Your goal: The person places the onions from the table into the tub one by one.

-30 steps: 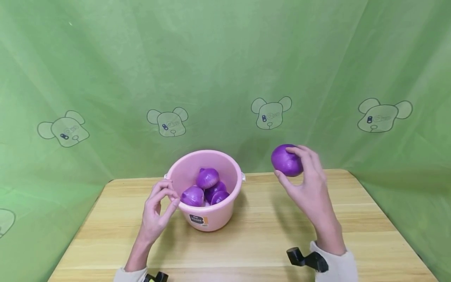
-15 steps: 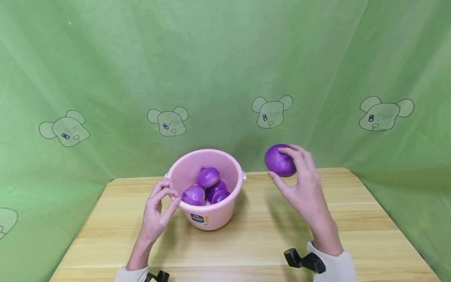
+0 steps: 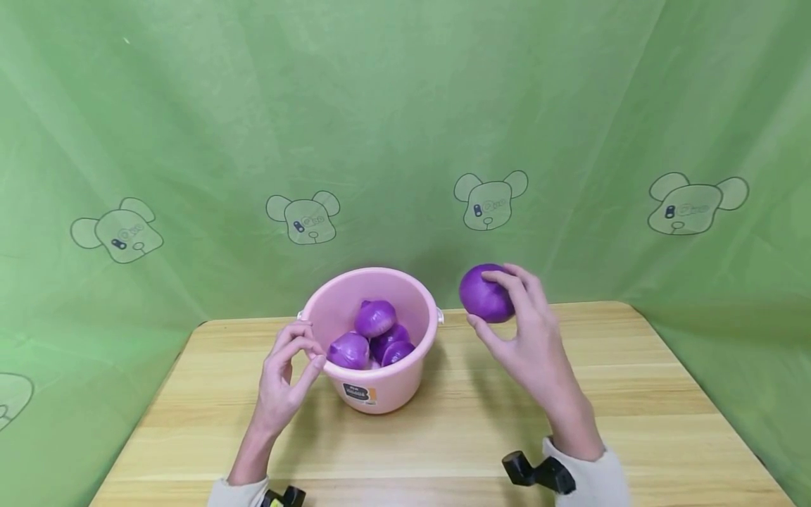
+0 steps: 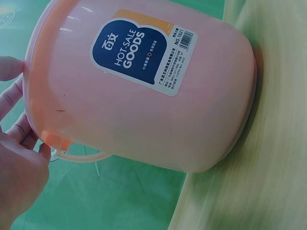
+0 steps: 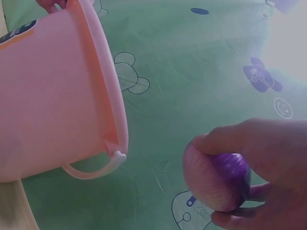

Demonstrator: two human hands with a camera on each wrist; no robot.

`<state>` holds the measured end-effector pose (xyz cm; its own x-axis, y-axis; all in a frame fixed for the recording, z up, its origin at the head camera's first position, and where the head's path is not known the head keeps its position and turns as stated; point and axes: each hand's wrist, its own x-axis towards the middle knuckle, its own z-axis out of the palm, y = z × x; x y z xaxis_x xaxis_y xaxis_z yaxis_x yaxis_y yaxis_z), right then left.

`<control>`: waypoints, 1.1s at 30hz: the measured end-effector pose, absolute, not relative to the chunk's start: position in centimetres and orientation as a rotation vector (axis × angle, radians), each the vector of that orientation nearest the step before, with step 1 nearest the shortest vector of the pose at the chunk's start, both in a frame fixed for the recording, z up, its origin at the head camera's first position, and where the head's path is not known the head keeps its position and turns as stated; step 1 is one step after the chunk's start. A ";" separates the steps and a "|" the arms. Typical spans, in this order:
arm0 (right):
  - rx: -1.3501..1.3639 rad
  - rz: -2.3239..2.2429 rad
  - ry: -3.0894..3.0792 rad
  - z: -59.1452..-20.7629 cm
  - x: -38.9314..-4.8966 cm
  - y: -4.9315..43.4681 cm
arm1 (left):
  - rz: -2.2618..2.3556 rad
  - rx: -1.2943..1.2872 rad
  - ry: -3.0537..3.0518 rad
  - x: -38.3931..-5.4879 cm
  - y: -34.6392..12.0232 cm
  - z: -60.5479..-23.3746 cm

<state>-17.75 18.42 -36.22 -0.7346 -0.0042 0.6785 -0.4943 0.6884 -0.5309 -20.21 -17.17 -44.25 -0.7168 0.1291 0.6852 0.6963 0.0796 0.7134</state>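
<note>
A pink bucket (image 3: 374,391) stands upright on the table, tilting slightly in the wrist views. Several purple onions (image 3: 375,318) lie inside it. My left hand (image 3: 283,377) holds the bucket's left rim between thumb and curled fingers; in the left wrist view the fingertips (image 4: 14,98) sit along the rim. Up in the air to the right of the bucket, my right hand (image 3: 529,331) grips another purple onion (image 3: 484,294) between thumb and fingers. The right wrist view has this onion (image 5: 213,179) apart from the bucket's rim, its palm side partly covered by the hand.
The bucket's white handle (image 4: 81,157) hangs down against its side. A wooden table (image 3: 481,451) carries the bucket, and a green cloth (image 3: 393,127) with bear-head drawings rises behind it. Black camera mounts (image 3: 538,473) sit on both wrists.
My right hand has moved left, nearer the bucket, and slightly lower, with the onion in its grip. The left hand and the bucket have stayed in place.
</note>
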 end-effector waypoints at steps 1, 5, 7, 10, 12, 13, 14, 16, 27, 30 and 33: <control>0.387 0.956 -2.234 -36.3 -17.8 18.3 | -1.677 -0.814 -1.915 -20.2 -17.2 -44.3; 0.408 0.950 -2.240 -36.4 -17.8 17.9 | -1.676 -0.817 -1.914 -20.2 -17.2 -44.3; 0.412 0.950 -2.245 -36.4 -17.8 17.8 | -1.675 -0.816 -1.914 -20.2 -17.2 -44.3; 0.415 0.952 -2.253 -36.5 -17.9 17.6 | -1.678 -0.815 -1.914 -20.2 -17.2 -44.3; 0.413 0.956 -2.258 -36.5 -17.9 17.6 | -1.683 -0.814 -1.914 -20.2 -17.2 -44.3; 0.412 0.957 -2.260 -36.5 -17.9 17.5 | -1.685 -0.815 -1.915 -20.2 -17.2 -44.3; 0.413 0.958 -2.261 -36.6 -17.9 17.5 | -1.686 -0.816 -1.915 -20.2 -17.2 -44.3; 0.417 0.963 -2.263 -36.7 -17.9 17.3 | -1.686 -0.819 -1.914 -20.2 -17.2 -44.3; 0.439 0.975 -2.274 -36.9 -17.9 16.3 | -1.674 -0.840 -1.883 -20.2 -17.2 -44.3; 0.455 0.976 -2.274 -37.0 -17.9 16.0 | -1.675 -0.838 -1.886 -20.2 -17.2 -44.3; 0.471 0.978 -2.273 -37.1 -18.0 15.7 | -1.676 -0.837 -1.888 -20.2 -17.2 -44.2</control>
